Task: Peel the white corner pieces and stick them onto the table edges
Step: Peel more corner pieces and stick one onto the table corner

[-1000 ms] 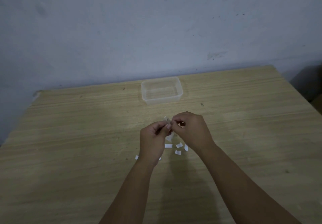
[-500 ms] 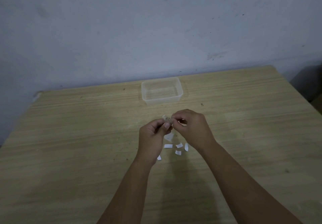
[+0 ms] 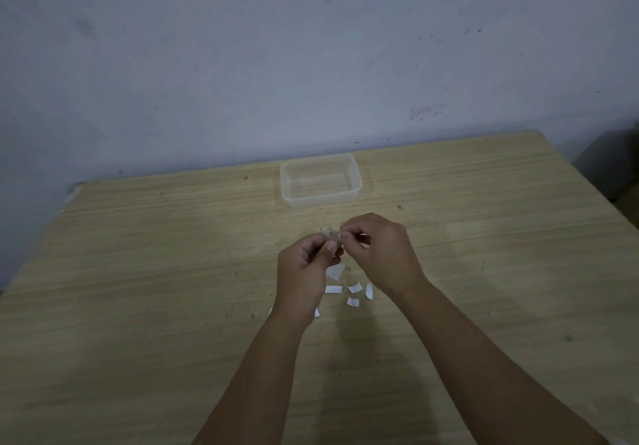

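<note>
Two bare hands meet just above the middle of the frame, over a light wooden table (image 3: 138,271). The left hand (image 3: 304,268) has its fingers curled, thumb and forefinger pinching a small pale corner piece (image 3: 329,233) that sticks up a little above its fingertips. The right hand (image 3: 383,254) comes in from the right with fingers curled too, its thumb and forefinger pinched on the same piece where the two hands touch. The piece is blurred and mostly hidden by the fingers, so its shape cannot be told.

Below the hands, near the centre of the frame, several small white paper scraps (image 3: 333,289) lie flat on the tabletop, close together but apart from one another; one more peeks out beside the left wrist. A greyish translucent bit (image 3: 334,271) lies just above them, partly behind the left hand.

Above the hands, toward the table's far edge, stands a clear plastic rectangular container (image 3: 356,181), upright and apart from the hands. A scuffed bluish-grey wall (image 3: 311,64) fills the upper half of the frame.
</note>
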